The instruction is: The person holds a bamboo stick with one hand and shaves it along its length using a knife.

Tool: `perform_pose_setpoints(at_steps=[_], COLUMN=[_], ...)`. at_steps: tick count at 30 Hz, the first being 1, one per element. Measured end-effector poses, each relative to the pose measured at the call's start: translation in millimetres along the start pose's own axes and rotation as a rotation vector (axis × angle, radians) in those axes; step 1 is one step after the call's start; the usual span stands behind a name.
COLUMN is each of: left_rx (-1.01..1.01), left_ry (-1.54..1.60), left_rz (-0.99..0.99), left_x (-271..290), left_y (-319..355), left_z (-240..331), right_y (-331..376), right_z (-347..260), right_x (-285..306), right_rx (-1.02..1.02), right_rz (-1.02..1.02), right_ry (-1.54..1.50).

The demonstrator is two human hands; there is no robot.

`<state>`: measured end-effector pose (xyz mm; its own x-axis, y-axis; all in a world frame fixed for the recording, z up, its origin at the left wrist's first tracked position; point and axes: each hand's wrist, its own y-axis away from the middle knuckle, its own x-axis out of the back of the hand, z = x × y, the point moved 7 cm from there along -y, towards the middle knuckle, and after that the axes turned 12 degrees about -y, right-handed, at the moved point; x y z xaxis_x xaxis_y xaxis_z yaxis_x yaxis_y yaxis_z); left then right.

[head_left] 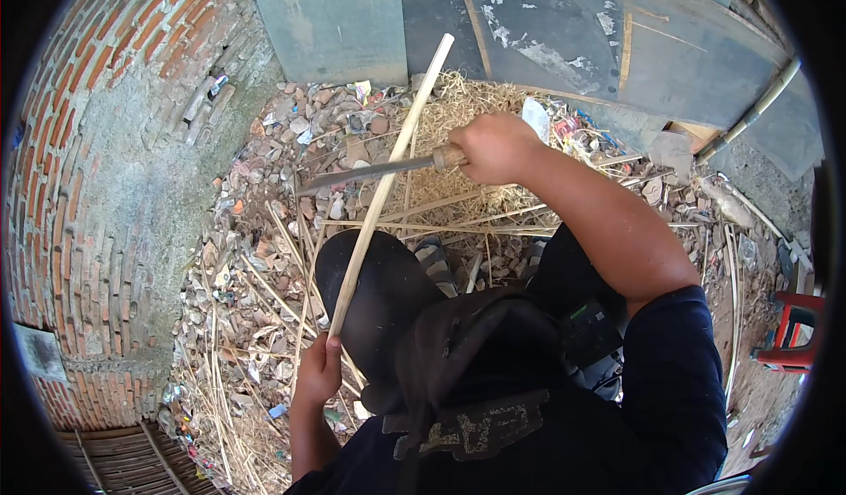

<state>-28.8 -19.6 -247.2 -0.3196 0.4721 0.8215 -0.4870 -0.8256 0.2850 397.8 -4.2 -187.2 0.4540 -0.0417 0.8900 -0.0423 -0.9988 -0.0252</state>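
Observation:
My left hand [319,370] is closed around the lower end of a long, pale strip of wood or bamboo [394,171], beside my left knee. The strip slants up and away to the right, passing over that knee. In my right hand [498,147] is the wooden handle of a long knife [370,172]. Its grey blade points left and lies across the strip, a little above the strip's middle. Whether the edge bites into the strip, I cannot tell.
Curly pale shavings [471,107] are heaped beyond my feet. Thin strips [282,306] lie scattered over the rubble. A brick wall [115,187] rises at left, and grey panels [546,33] stand at the far side. A red plastic object [793,332] is at far right.

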Motion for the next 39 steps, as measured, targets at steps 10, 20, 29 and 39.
perform_pose_setpoints(at_steps=[10,20,29,39], left_rx=[-0.007,-0.051,0.005,-0.032], left_ry=[-0.124,-0.228,-0.231,-0.254], left_rz=[0.104,0.177,0.136,0.198], left_x=[-5,-5,-5,-8], left_y=[-2,-3,3,0], left_z=[2,12,10,8], right_y=[-6,-6,1,-7], right_z=[8,31,-1,42], right_x=[-6,-2,0,2], right_rx=[-0.136,-0.051,-0.074,-0.148], right_rz=[-0.08,0.014,-0.098,0.01], right_ry=[-0.063,-0.067,-0.061,-0.124])
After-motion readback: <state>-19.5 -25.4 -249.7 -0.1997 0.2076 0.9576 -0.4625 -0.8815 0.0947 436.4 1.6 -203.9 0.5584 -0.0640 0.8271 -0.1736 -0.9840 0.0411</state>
